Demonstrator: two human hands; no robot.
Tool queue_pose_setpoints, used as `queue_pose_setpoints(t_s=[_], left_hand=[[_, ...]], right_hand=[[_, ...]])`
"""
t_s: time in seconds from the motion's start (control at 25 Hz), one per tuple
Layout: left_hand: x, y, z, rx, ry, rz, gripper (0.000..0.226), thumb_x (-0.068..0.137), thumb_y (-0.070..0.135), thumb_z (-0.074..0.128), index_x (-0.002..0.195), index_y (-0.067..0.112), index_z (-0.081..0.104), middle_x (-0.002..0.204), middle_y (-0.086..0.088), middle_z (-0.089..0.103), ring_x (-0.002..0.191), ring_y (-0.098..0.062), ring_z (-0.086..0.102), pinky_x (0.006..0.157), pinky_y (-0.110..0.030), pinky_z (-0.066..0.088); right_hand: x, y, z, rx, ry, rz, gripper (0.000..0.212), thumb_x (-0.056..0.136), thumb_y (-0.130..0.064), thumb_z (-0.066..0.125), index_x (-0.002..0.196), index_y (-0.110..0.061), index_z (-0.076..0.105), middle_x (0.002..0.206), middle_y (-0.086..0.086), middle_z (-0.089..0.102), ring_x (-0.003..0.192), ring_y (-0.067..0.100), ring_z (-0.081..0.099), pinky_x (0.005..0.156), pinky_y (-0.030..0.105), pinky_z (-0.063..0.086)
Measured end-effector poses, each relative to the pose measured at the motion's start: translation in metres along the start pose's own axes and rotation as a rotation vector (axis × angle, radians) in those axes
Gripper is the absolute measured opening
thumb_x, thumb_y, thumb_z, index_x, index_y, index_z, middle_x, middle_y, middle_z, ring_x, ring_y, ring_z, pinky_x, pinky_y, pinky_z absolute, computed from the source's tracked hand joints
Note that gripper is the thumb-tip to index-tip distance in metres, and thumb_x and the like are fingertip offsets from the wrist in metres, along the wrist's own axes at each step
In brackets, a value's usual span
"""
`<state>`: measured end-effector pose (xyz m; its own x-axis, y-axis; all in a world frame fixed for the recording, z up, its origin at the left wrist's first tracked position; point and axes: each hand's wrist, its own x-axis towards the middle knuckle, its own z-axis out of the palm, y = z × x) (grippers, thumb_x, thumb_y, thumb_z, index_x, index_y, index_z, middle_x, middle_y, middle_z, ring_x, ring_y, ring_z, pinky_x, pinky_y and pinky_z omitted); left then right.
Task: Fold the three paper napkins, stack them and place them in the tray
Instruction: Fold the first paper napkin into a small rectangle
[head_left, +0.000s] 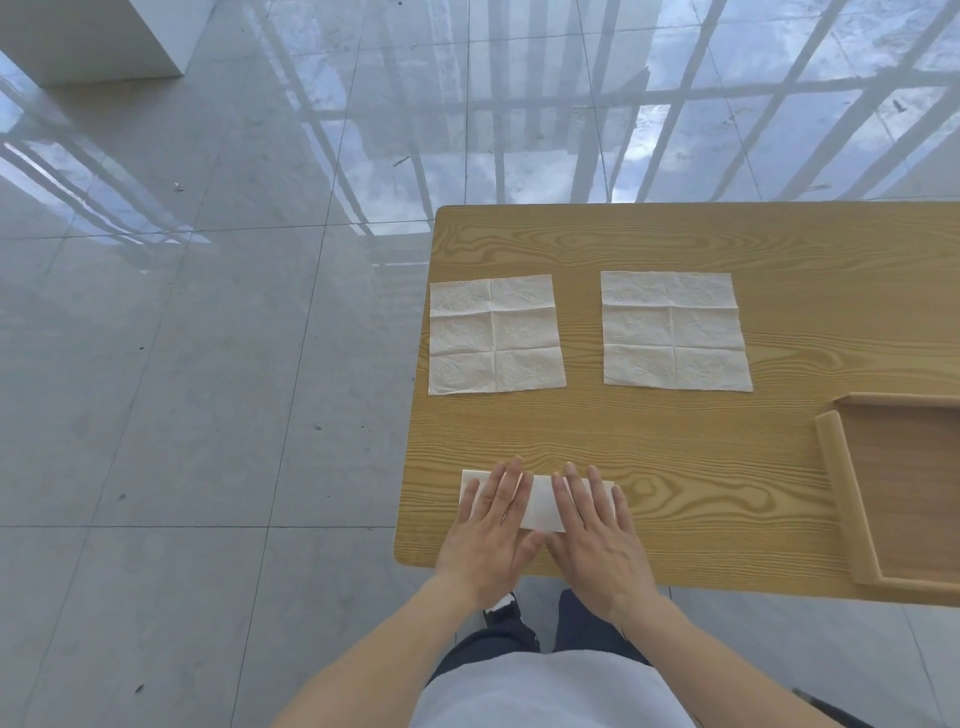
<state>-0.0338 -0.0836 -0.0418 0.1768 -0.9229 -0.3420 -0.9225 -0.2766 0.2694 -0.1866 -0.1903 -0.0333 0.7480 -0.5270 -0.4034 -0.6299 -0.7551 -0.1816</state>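
Observation:
A folded white napkin (540, 503) lies as a narrow strip near the table's front edge. My left hand (491, 525) presses flat on its left part with straight fingers. My right hand (597, 530) presses flat on its right part, so both ends of the strip are partly hidden. Two unfolded white napkins lie further back: one (496, 335) at the table's left edge, the other (675, 330) to its right. The wooden tray (841, 493) sits at the right, cut off by the frame edge.
The wooden table (675, 447) ends just left of the napkins and close in front of my hands. Beyond it is glossy tiled floor (208, 364). My legs and a shoe show below the front edge.

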Motion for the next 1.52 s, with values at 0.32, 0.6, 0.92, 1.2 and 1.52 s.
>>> queue_pose_setpoints(t_s=[0.32,0.6,0.92,1.2,1.52], left_hand=[[0.008,0.003,0.014,0.025,-0.029,-0.042,0.073,0.095,0.065,-0.008,0.15,0.02,-0.027,0.156,0.006,-0.039,0.144,-0.014,-0.032,0.116,-0.042,-0.02],[0.011,0.004,0.029,0.081,-0.016,-0.066,0.073,0.097,0.063,-0.006,0.151,0.018,-0.024,0.158,0.003,-0.034,0.146,-0.015,-0.03,0.117,-0.045,-0.015],[-0.012,-0.049,0.031,0.087,0.079,-0.171,0.069,0.101,0.057,0.003,0.156,0.016,-0.009,0.166,-0.002,-0.009,0.151,-0.017,-0.011,0.12,-0.047,0.0],[-0.016,-0.061,0.022,0.011,0.092,-0.157,0.074,0.097,0.063,0.001,0.154,0.018,-0.014,0.165,0.0,-0.01,0.15,-0.014,-0.014,0.121,-0.043,-0.008],[0.018,-0.079,-0.036,0.089,0.058,-0.085,0.074,0.084,0.048,0.059,0.149,0.027,0.032,0.132,0.001,0.05,0.124,-0.022,0.047,0.11,-0.045,0.018]], right_hand=[[0.004,0.001,0.022,-0.01,0.014,-0.024,0.07,0.098,-0.059,0.002,0.155,-0.02,-0.01,0.165,0.001,-0.014,0.151,0.029,-0.017,0.118,0.057,-0.003],[0.009,0.004,0.037,-0.041,0.042,-0.003,0.07,0.099,-0.058,0.006,0.156,-0.02,-0.009,0.165,0.001,-0.013,0.151,0.029,-0.016,0.119,0.057,-0.002],[-0.013,0.054,0.047,0.004,0.126,0.233,0.072,0.098,-0.065,0.011,0.155,-0.027,-0.01,0.166,-0.008,-0.01,0.151,0.021,-0.016,0.12,0.051,-0.007],[-0.016,0.065,0.047,0.049,0.154,0.224,0.071,0.096,-0.067,0.008,0.155,-0.033,-0.01,0.165,-0.01,-0.011,0.151,0.019,-0.016,0.121,0.054,-0.008],[-0.011,0.081,0.049,0.085,0.236,0.422,0.073,0.091,-0.07,0.017,0.154,-0.04,-0.001,0.166,-0.011,-0.002,0.152,0.021,-0.009,0.118,0.061,-0.008]])
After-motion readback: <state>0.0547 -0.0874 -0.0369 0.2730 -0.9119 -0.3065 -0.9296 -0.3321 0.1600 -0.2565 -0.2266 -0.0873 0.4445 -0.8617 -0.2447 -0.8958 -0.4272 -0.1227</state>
